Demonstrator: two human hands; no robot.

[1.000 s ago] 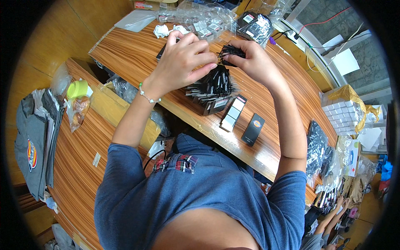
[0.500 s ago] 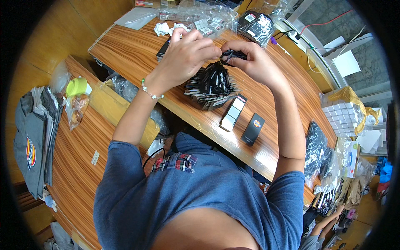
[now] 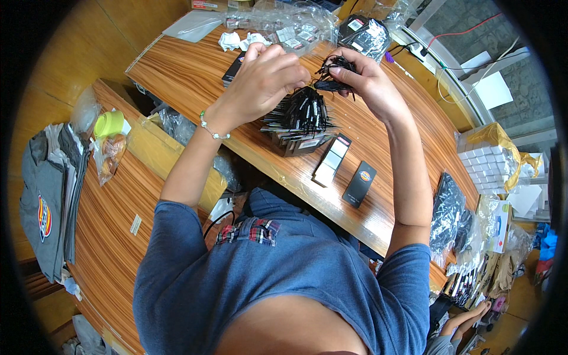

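A thick bundle of hang tags (image 3: 296,133) stands fanned out on the wooden table, its black strings gathered upward into a neck. My right hand (image 3: 370,80) is closed round the loose upper ends of the black strings (image 3: 337,74), above and right of the bundle. At the neck shows a small yellow tie (image 3: 312,85). My left hand (image 3: 266,80) pinches at this tie with thumb and fingers; its fingertips are partly hidden. Nearer to me lie a tag with pale panels (image 3: 332,160) and a black tag (image 3: 359,184). Another black tag (image 3: 233,70) lies partly behind my left hand.
Clear plastic bags (image 3: 284,26) and crumpled white paper (image 3: 229,41) lie at the far side. A bag of black goods (image 3: 364,36) sits at the back right, near cables. Stacked small white boxes (image 3: 488,157) stand right. Grey garments (image 3: 50,195) hang at left. Another person's arm (image 3: 464,319) shows lower right.
My right hand has turned and loosened round the strings, so their ends now stick out above its fingers. My left hand has shifted slightly left. The tag bundle has settled more upright.
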